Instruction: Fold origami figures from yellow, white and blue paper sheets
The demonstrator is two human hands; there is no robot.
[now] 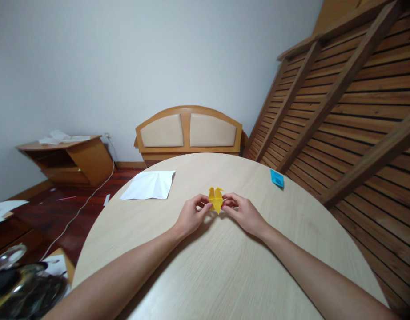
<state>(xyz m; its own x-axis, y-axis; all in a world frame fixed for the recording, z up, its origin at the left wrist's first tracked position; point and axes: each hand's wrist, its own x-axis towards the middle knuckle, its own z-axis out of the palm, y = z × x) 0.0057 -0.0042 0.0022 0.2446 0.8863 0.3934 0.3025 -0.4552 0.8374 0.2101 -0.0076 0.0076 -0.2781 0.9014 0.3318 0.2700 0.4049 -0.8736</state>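
Note:
A small yellow origami figure (216, 201), with two points sticking up at the top and one pointing down, is held just above the round table (205, 275). My left hand (194, 213) pinches its left edge between thumb and fingers. On the other side, my right hand (241, 212) has its thumb and fingers closed on the right edge. Both forearms reach in from the bottom of the view. The fingers hide part of the figure's sides.
A creased white paper sheet (150, 184) lies on the table's left, and a folded blue paper piece (277, 178) near its right edge. A headboard (188, 109) stands behind. Wooden slats (358, 115) lean at right. A low cabinet (81, 160) stands left.

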